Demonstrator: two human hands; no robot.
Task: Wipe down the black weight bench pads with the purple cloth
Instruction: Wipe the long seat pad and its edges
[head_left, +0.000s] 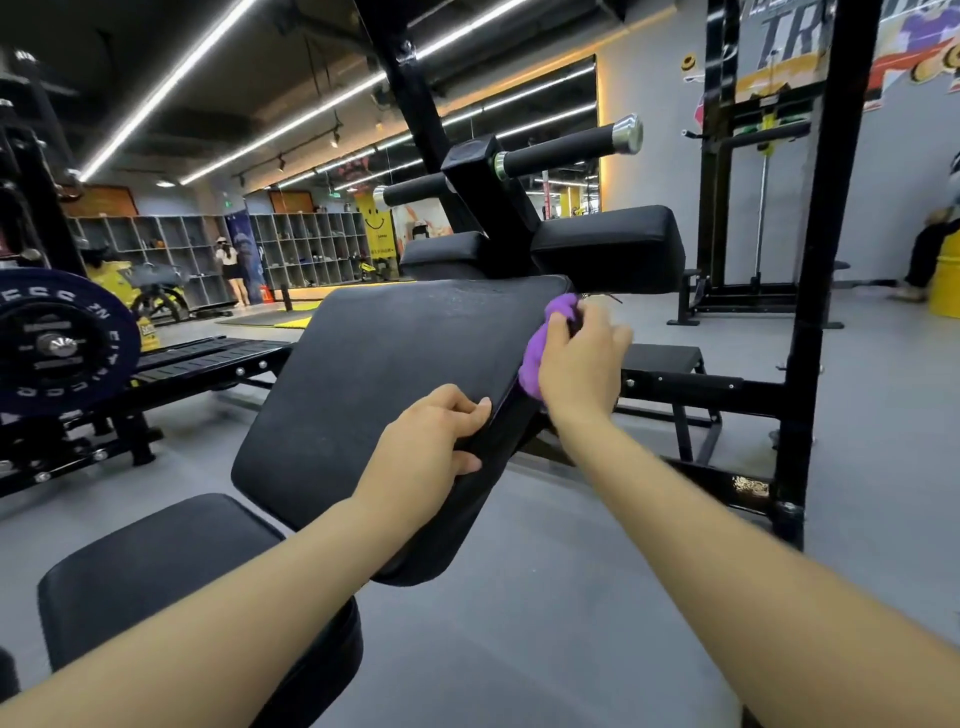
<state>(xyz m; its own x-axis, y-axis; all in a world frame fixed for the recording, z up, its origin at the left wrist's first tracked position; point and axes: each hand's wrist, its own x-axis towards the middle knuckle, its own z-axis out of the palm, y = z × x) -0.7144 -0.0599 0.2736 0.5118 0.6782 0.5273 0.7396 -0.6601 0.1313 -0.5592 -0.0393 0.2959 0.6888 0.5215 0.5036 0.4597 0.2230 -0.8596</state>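
The seat pad (171, 587) lies nearest, low at the left, with both bare forearms reaching out over it. The left hand (431, 441) grips the right edge of the tilted back pad (374, 395), fingers curled over the top face and thumb on the side. Further up that same edge the right hand (582, 358) holds the bunched purple cloth (540, 353), pressing it against the pad's upper right side; the hand is blurred, so how its fingers lie round the cloth is hard to tell, though they seem curled on it. Beyond the back pad's top stand two smaller pads (608, 249) on a black post (498, 208), with roller handles (566, 148) sticking out to either side. A weight plate (62, 343) sits at far left, a black rack (826, 260) at right.
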